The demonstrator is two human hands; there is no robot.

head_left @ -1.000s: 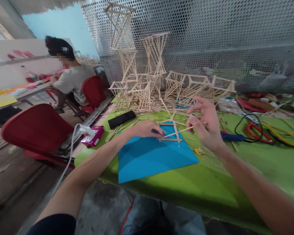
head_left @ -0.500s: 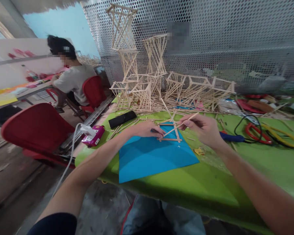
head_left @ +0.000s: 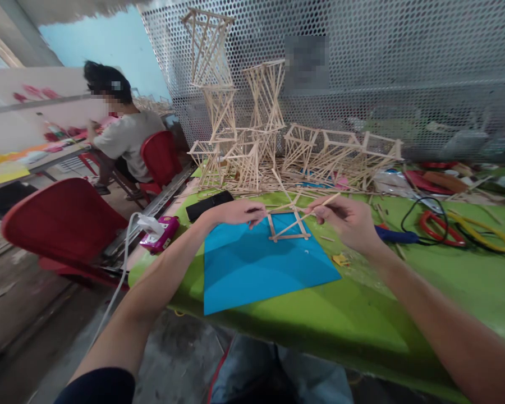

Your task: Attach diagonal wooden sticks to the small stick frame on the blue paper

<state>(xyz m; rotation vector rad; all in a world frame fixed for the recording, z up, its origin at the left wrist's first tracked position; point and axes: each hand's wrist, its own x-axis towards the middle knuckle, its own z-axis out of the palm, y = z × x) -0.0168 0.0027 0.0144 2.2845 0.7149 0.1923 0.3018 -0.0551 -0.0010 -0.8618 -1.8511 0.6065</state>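
Note:
A small square frame of wooden sticks (head_left: 289,237) lies on a blue paper sheet (head_left: 256,266) on the green table (head_left: 362,314). My right hand (head_left: 347,220) pinches a thin wooden stick (head_left: 309,214) that slants across the frame's upper right. My left hand (head_left: 235,213) hovers at the sheet's far left corner, just left of the frame, fingers curled together with nothing seen in them.
Tall stick lattice towers (head_left: 235,112) and a loose stick pile stand behind the sheet. A black phone (head_left: 208,205), a pink glue gun (head_left: 159,233), red and yellow cables (head_left: 467,233) and a blue tool (head_left: 395,234) lie about. Red chairs (head_left: 59,224) and a seated person (head_left: 122,134) are at left.
My left hand lifted off the frame's left edge and drew back to the left. My right hand brought the stick down from a raised, open-fingered hold onto the frame's upper right.

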